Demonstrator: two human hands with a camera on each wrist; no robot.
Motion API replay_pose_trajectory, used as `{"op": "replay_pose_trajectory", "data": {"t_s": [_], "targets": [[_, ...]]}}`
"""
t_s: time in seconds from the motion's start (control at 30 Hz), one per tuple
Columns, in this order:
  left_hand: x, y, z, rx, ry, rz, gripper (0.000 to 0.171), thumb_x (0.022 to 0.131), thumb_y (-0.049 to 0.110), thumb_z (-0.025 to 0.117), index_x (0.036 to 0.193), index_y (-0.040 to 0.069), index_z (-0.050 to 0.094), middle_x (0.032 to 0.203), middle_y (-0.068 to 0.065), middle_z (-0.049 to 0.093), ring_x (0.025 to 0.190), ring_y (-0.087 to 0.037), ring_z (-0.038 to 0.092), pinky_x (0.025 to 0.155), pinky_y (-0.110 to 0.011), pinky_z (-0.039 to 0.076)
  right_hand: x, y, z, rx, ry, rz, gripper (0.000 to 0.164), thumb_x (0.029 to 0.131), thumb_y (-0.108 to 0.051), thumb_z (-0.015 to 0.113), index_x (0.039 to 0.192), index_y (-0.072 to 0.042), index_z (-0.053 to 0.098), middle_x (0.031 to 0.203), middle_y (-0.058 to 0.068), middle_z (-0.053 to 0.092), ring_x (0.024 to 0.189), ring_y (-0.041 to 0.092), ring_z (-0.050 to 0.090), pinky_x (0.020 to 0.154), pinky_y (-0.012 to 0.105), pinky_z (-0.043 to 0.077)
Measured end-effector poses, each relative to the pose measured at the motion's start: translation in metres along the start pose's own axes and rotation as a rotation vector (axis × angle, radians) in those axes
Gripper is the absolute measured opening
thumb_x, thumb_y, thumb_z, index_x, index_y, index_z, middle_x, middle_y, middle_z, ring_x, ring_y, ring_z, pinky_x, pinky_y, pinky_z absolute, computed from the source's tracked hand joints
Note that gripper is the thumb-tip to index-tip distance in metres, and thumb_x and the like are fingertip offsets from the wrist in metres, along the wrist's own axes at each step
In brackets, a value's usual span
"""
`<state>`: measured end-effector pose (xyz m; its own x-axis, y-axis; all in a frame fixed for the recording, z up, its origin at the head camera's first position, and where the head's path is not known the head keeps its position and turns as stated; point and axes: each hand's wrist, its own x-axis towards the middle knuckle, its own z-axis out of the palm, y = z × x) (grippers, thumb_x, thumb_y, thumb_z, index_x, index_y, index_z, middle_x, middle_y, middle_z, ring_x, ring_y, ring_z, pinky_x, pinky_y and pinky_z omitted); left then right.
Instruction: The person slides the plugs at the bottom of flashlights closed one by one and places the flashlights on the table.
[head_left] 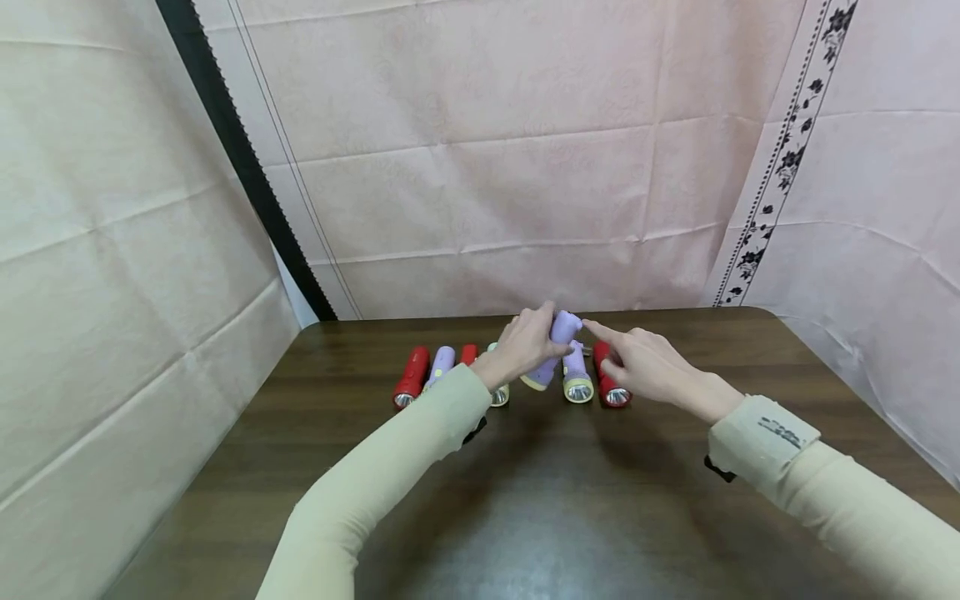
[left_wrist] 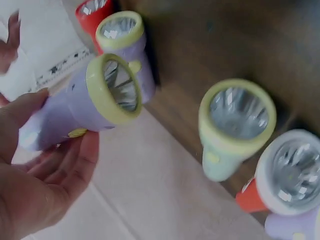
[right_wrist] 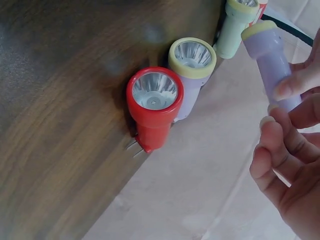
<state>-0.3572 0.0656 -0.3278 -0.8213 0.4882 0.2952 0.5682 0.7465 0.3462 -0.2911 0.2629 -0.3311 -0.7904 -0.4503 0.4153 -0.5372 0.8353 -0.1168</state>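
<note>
My left hand (head_left: 517,343) grips a purple flashlight (head_left: 561,333) with a yellow rim, raised over the row, its lens end tilted down toward me. The index finger of my right hand (head_left: 651,363) reaches to the tail end of that flashlight; contact is hard to tell. The other right fingers bend loosely and hold nothing. Below the hands another purple flashlight (right_wrist: 190,92) lies beside a red flashlight (right_wrist: 152,127), which has two metal prongs sticking out of its tail. A pale green flashlight (left_wrist: 220,162) lies on the other side, partly behind my left hand in the head view.
Further left lie a red flashlight with a white rim (left_wrist: 250,195), a purple flashlight (head_left: 442,362) and a red flashlight (head_left: 414,375). All rest near the far edge of the brown wooden table (head_left: 555,517). Pale cloth (head_left: 487,200) hangs behind and at both sides.
</note>
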Motion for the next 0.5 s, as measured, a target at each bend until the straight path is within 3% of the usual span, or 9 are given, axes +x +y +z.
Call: {"op": "replay_pose_trajectory", "data": {"t_s": [0.13, 0.27, 0.5], "targets": [[0.012, -0.004, 0.0, 0.057, -0.022, -0.113, 0.058, 0.08, 0.034, 0.079, 0.117, 0.014, 0.039, 0.091, -0.008, 0.066, 0.076, -0.025, 0.067, 0.058, -0.033, 0.05, 0.0, 0.0, -0.001, -0.017, -0.02, 0.019, 0.058, 0.084, -0.007, 0.06, 0.141, -0.008, 0.046, 0.05, -0.008, 0.034, 0.048, 0.007, 0.029, 0.045, 0.025, 0.027], [0.019, -0.014, 0.01, 0.151, -0.073, -0.194, 0.06, 0.081, 0.036, 0.077, 0.126, 0.017, 0.042, 0.101, -0.009, 0.067, 0.087, -0.027, 0.068, 0.066, -0.036, 0.053, -0.002, 0.001, 0.002, -0.017, -0.047, 0.036, 0.056, 0.085, -0.007, 0.06, 0.14, -0.007, 0.047, 0.052, -0.007, 0.039, 0.05, 0.008, 0.033, 0.047, 0.025, 0.03], [0.03, -0.031, 0.031, 0.302, -0.112, -0.262, 0.042, 0.082, 0.039, 0.075, 0.112, 0.015, 0.058, 0.104, -0.003, 0.07, 0.099, -0.026, 0.068, 0.078, -0.039, 0.055, -0.002, 0.002, 0.003, -0.016, -0.056, 0.042, 0.052, 0.085, -0.009, 0.06, 0.136, -0.007, 0.05, 0.053, -0.008, 0.04, 0.05, 0.007, 0.035, 0.047, 0.024, 0.031]]}}
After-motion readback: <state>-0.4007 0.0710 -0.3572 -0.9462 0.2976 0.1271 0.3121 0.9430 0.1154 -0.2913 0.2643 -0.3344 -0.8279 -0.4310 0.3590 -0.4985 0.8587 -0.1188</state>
